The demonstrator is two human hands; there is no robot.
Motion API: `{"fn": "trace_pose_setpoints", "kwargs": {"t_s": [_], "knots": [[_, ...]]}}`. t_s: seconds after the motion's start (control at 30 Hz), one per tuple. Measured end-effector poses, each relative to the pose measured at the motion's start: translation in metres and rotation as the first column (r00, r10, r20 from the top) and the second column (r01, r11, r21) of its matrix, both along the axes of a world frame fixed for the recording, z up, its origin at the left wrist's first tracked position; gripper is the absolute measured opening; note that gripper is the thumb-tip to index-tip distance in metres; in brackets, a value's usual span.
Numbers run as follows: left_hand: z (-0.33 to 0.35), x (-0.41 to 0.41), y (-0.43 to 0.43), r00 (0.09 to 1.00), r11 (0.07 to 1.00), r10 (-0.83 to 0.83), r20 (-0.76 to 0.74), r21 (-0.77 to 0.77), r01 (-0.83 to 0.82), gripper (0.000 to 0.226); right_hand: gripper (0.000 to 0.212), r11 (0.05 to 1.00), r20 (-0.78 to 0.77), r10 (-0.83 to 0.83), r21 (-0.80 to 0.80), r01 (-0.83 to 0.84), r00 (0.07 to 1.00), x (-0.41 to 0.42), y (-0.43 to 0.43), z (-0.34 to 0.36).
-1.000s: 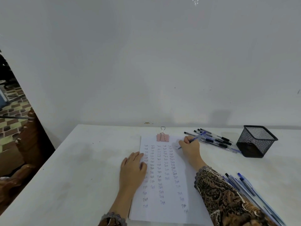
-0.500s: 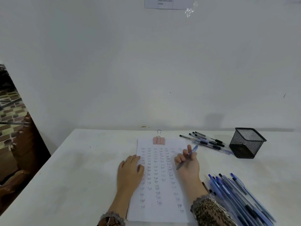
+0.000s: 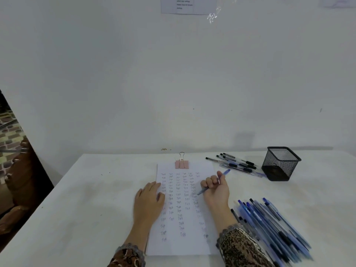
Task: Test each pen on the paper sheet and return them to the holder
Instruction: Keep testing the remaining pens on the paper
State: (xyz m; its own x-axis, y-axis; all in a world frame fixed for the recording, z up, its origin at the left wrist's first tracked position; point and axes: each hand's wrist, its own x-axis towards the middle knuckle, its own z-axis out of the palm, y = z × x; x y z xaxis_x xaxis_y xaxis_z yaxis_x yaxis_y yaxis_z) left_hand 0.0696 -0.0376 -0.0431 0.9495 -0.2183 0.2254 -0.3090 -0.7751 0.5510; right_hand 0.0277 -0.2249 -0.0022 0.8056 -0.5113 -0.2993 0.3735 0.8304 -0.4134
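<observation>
Right hand (image 3: 216,191) is curled round a blue pen (image 3: 225,172) in a writing grip, thumb and fingers clamped on the barrel. The pen slants, tip down-left over the right part of the paper sheet (image 3: 189,246) at about mid-length. The cap end points up and out past the sheet's right edge. Can't tell if the tip actually touches the paper, too small.

Left hand (image 3: 149,201) lies flat, palm down on the sheet's left edge, fingers straight and close together. Its fingertips are over the first column of writing. It holds nothing, only rests on the sheet.

The sheet lies lengthwise on the white table (image 3: 86,199). Columns of small handwritten marks cover most of it, thinner toward the near end. A pink binder clip (image 3: 182,164) sits on the sheet's far edge, wire handle sticking out past it.

Right of the sheet at the far end, black-capped pens (image 3: 236,164) lie flat in a loose row. Beyond them is the black mesh holder (image 3: 279,164), standing on the table well apart from the sheet. Right of the sheet at the near end is a pile of blue pens (image 3: 269,226), roughly parallel, just beside the right arm's patterned sleeve (image 3: 238,247).

Beyond the sheet's far edge — a plain white wall (image 3: 173,83) with a printed notice (image 3: 187,5) high on it, text unreadable. Far left of the sheet, past the table edge, is dark wooden furniture (image 3: 17,180).
</observation>
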Motion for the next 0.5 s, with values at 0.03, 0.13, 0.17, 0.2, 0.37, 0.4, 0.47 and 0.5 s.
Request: {"fn": "trace_pose_setpoints", "kwargs": {"t_s": [0.03, 0.13, 0.17, 0.2, 0.37, 0.4, 0.47, 0.5], "knots": [[0.000, 0.000, 0.000, 1.000, 1.000, 0.001, 0.002, -0.002, -0.001, 0.043, 0.022, 0.991, -0.047, 0.017, -0.132, -0.023, 0.999, -0.008, -0.006, 0.007], [0.000, 0.000, 0.000, 1.000, 1.000, -0.004, 0.000, -0.012, 0.004, 0.043, 0.023, 0.507, -0.425, -0.110, -0.801, -0.317, 0.899, -0.040, -0.034, 0.025], [0.000, 0.000, 0.000, 1.000, 1.000, -0.003, 0.004, -0.011, 0.003, 0.042, 0.023, 0.230, -0.516, -0.251, -0.854, -0.467, 0.819, -0.050, -0.046, 0.025], [0.000, 0.000, -0.001, 1.000, 1.000, -0.001, 0.008, -0.010, 0.001, 0.042, 0.023, 0.036, -0.554, -0.373, -0.810, -0.585, 0.744, -0.059, -0.059, 0.024], [0.003, -0.002, -0.002, 1.000, 1.000, -0.007, 0.015, -0.004, 0.007, 0.041, 0.012, -0.042, -0.707, -0.577, -0.476, -0.879, 0.410, -0.093, -0.090, 0.013], [0.003, -0.002, -0.002, 1.000, 1.000, -0.008, 0.014, -0.004, 0.008, 0.041, 0.015, -0.044, -0.716, -0.590, -0.432, -0.901, 0.372, -0.096, -0.091, 0.011], [0.003, -0.002, -0.002, 1.000, 1.000, -0.011, 0.010, -0.005, 0.011, 0.041, 0.022, -0.050, -0.715, -0.599, -0.418, -0.907, 0.362, -0.101, -0.092, 0.010], [0.003, -0.002, -0.001, 1.000, 1.000, -0.012, 0.003, -0.003, 0.012, 0.042, 0.024, -0.050, -0.717, -0.594, -0.421, -0.906, 0.366, -0.103, -0.092, 0.010]]}}
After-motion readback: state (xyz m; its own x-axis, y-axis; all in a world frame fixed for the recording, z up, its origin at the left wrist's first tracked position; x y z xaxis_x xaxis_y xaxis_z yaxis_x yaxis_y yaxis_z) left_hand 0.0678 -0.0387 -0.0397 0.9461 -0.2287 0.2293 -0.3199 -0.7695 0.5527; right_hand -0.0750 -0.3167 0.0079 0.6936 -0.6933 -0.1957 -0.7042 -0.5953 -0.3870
